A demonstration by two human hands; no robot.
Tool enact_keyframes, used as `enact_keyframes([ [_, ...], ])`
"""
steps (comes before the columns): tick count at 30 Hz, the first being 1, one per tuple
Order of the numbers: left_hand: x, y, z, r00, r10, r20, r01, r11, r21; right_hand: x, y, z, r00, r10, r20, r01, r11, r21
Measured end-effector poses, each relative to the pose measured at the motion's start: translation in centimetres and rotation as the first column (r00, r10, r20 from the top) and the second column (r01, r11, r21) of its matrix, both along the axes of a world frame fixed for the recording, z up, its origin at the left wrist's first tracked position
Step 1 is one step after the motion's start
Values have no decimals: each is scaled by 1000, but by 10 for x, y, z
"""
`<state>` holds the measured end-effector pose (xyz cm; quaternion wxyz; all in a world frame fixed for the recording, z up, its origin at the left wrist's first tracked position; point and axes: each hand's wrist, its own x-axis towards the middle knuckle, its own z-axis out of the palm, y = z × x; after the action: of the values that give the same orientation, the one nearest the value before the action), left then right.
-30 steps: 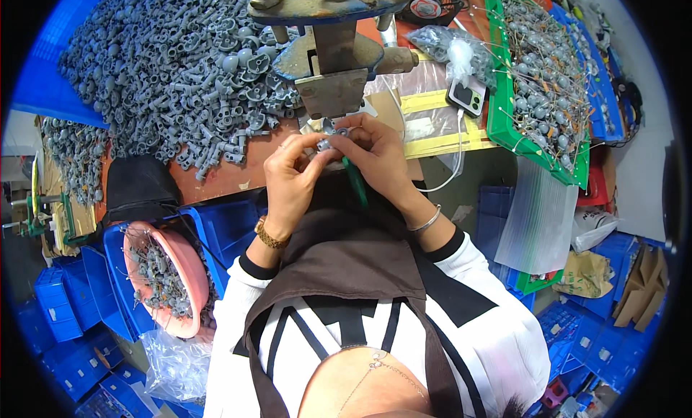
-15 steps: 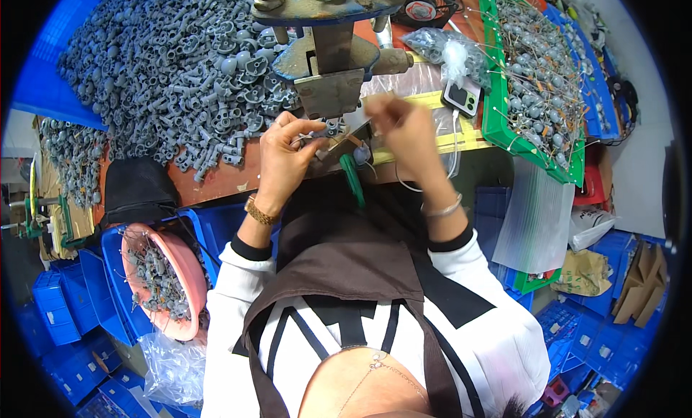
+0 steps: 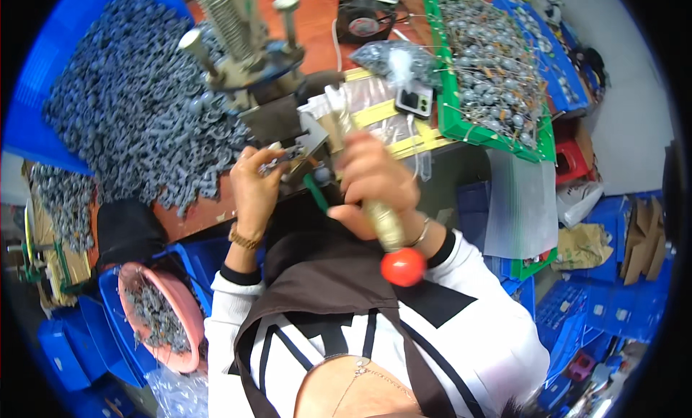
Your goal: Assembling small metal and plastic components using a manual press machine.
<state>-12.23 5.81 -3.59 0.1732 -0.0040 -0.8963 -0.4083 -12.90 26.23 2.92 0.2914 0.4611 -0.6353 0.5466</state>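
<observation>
Lever (image 3: 387,229) with a pale, wrapped-looking shaft slants from the far side toward the near, right of the metal press (image 3: 268,119), its red ball knob (image 3: 404,267) at the near end. The right hand (image 3: 378,174), blurred, is wrapped around the shaft; that roughish covering should grip better than the glossy knob, and the lever looks stiff and fairly heavy. Near the press's left side, the left hand (image 3: 252,189) pinches what seems a small grey part (image 3: 290,154) between thumb and fingers. It is probably light, rigid plastic, best taken by its outer edges, with any thin projections spared from bending.
</observation>
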Motion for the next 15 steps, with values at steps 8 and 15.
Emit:
enact_keyframes([
  [8,25,-3,12,998,-27,63,45,951,-306,-66,74,78,917,-360,171,355,933,56],
  [15,95,-7,56,956,-252,150,37,611,791,-235,245,18,204,-938,-281,664,-78,743],
])
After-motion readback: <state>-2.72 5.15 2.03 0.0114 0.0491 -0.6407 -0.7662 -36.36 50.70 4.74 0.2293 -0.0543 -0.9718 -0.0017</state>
